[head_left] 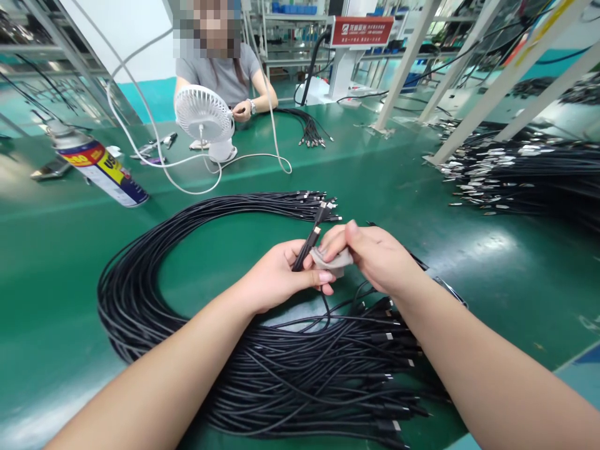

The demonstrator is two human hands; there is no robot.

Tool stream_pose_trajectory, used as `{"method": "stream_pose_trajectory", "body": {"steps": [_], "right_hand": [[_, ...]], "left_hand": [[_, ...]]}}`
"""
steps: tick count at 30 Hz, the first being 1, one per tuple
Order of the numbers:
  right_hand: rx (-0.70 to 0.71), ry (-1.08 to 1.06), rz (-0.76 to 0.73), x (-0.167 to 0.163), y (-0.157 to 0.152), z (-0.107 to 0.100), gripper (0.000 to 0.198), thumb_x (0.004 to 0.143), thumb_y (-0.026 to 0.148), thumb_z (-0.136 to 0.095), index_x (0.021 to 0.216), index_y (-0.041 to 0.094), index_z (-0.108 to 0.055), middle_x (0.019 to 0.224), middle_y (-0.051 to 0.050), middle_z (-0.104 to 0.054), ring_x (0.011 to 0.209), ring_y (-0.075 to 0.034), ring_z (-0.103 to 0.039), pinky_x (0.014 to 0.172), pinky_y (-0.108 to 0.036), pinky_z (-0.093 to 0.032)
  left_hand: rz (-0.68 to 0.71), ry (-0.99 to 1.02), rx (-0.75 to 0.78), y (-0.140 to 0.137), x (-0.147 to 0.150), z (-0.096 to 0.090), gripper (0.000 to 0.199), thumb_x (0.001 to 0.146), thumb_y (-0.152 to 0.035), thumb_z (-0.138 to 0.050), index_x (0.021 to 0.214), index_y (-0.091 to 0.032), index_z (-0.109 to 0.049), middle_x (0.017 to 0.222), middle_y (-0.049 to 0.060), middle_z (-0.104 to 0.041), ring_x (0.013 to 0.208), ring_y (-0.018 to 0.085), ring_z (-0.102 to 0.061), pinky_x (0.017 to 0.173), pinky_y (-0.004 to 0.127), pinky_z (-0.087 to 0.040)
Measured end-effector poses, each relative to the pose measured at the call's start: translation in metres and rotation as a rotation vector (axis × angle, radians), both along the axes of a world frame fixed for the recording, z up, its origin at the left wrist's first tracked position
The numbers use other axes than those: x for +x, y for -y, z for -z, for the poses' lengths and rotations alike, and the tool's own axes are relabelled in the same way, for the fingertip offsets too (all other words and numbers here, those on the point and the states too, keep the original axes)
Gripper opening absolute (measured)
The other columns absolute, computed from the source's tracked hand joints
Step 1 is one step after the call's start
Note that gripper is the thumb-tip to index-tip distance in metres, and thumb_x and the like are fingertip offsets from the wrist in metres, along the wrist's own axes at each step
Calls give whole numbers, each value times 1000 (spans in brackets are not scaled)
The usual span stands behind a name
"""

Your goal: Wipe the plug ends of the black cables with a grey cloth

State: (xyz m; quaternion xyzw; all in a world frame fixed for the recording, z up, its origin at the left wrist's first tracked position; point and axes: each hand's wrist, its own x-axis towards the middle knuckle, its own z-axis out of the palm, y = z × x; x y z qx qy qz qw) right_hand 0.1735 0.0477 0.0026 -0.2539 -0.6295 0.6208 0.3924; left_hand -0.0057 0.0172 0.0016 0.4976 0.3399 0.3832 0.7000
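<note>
My left hand (285, 275) is closed around the plug ends of black cables (307, 247), whose metal tips point up and away from me. In my right hand (370, 253) a small light-grey cloth (334, 259) is pinched, pressed close beside those plugs. The fingers of both hands nearly meet at the cloth. Below my hands a large bundle of black cables (300, 369) lies with its connectors toward the right. It curves round on the left, and the far ends (304, 199) lie beyond my hands.
At left stands a spray can (100, 165). A white fan (204, 115) with a looping white cord is further back. Across the green table (398, 162) a person in grey (218, 72) sits by more cables (312, 128). A large cable pile (525, 165) lies right, near slanted white posts (407, 62).
</note>
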Motion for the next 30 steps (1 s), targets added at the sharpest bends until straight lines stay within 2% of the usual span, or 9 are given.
{"method": "stream_pose_trajectory", "body": {"steps": [3,7,12,15,18,21,25,28,30], "right_hand": [[-132,56,46,-1,0,-1,21,85,39,-70,90,19,-64,78,-3,-72,62,-14,-67,62,-29,-55],[-260,155,-80,0,0,-5,31,75,38,-79,80,17,-58,73,-3,-72,58,-14,-67,54,-25,-52],[-143,195,-41,3,-2,-4,33,80,46,-73,78,15,-62,59,0,-64,49,-10,-57,47,-22,-43],[-114,140,25,2,-1,-1,33,86,48,-65,79,16,-63,63,-1,-66,51,-11,-59,49,-23,-45],[-144,204,53,1,1,-2,32,86,46,-64,75,16,-60,61,-3,-68,49,-13,-61,44,-23,-42],[-172,211,-49,2,1,-4,31,79,41,-74,73,18,-54,65,-3,-70,54,-15,-66,47,-23,-46],[-109,180,-180,5,-1,-4,26,84,40,-70,84,16,-61,71,-3,-72,64,-14,-67,59,-25,-50],[-97,205,-87,5,-1,-3,33,89,47,-61,81,15,-62,65,-3,-69,56,-12,-62,53,-24,-47],[-122,226,-6,3,1,-3,34,86,48,-65,74,16,-59,58,-1,-65,45,-9,-54,43,-21,-38]], "left_hand": [[-1,3,-15,1,0,1,27,72,-16,-80,70,-15,-53,71,-2,-66,65,12,-67,69,26,-53],[-5,25,-35,1,0,2,34,71,-16,-81,67,-16,-47,67,-3,-66,65,13,-68,68,26,-54],[-25,31,-36,-1,0,1,41,69,-18,-83,64,-17,-42,65,-3,-65,64,13,-68,67,25,-53],[-35,44,-39,-1,0,0,43,71,-17,-81,62,-18,-40,60,-3,-64,63,13,-68,67,24,-53],[-18,46,-45,0,1,1,43,69,-16,-82,63,-18,-40,60,-4,-63,62,13,-68,66,24,-53],[-7,40,-41,1,1,3,42,67,-17,-84,65,-18,-42,64,-4,-65,63,14,-69,65,25,-54],[-18,19,-36,0,0,4,39,68,-16,-83,67,-17,-44,65,-4,-65,64,13,-69,68,26,-53],[-19,37,-49,0,0,3,42,71,-17,-81,64,-18,-39,61,-4,-64,64,14,-69,70,26,-53],[-9,40,-48,-1,-1,2,42,72,-16,-80,64,-18,-39,62,-3,-65,64,13,-69,70,26,-53]]}}
